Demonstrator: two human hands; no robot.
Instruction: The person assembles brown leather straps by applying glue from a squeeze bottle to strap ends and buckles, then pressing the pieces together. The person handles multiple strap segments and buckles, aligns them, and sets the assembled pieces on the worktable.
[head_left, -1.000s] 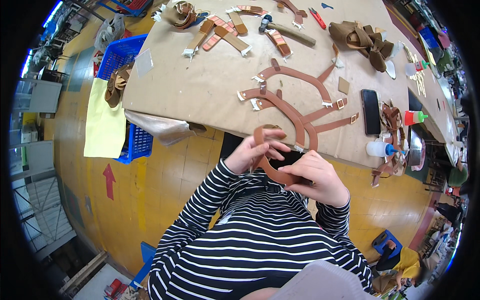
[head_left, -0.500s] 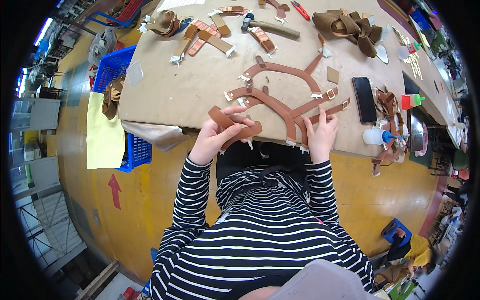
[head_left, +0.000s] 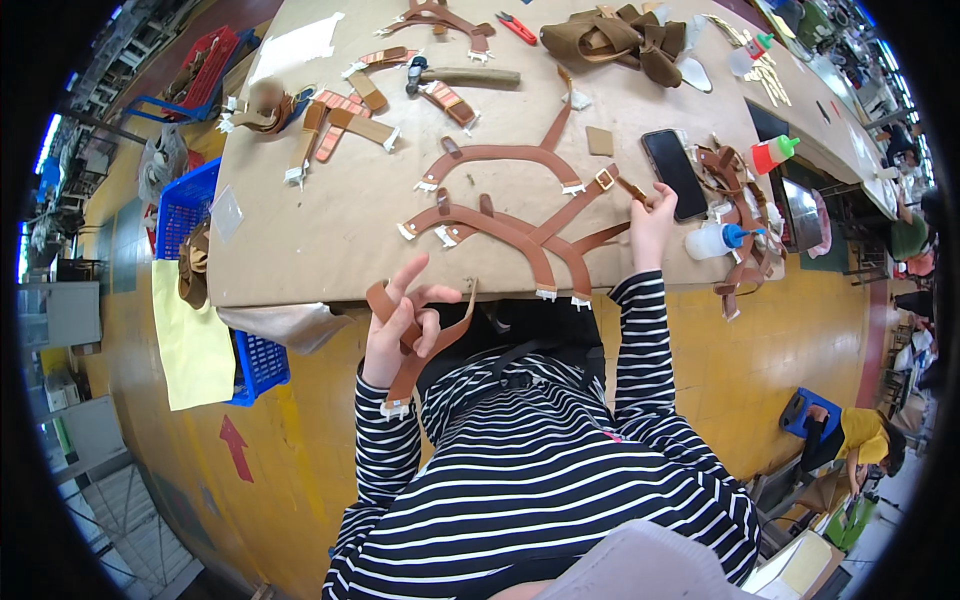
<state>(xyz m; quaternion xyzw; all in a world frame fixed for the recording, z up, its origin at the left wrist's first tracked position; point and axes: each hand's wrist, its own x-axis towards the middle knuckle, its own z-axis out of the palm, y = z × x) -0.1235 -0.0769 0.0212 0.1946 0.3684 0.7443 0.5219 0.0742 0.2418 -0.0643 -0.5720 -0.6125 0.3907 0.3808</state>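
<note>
Off the table's near edge, my left hand [head_left: 395,335] grips a loose brown leather strap [head_left: 405,385], index finger stretched out and the others bent round it. One white-tipped end hangs by my sleeve. My right hand [head_left: 652,228] pinches the end of a strap from the nearest branched leather strap piece [head_left: 570,262], lifting that end off the table. Left of it, another branched strap piece [head_left: 520,235] lies flat with a square buckle [head_left: 605,179] on one arm. Beyond them lies a third curved strap piece [head_left: 500,153].
A phone [head_left: 674,172], a blue-capped bottle [head_left: 708,241] and piled straps [head_left: 745,235] lie right of my right hand. Farther back are a hammer [head_left: 470,76], red snips [head_left: 517,27] and brown shoe uppers [head_left: 600,38]. A blue crate [head_left: 262,365] stands left of the table [head_left: 300,240].
My left hand has drawn back toward me with its strap, off the table edge. My right hand has moved up and outward, raising the strap end. The view has shifted.
</note>
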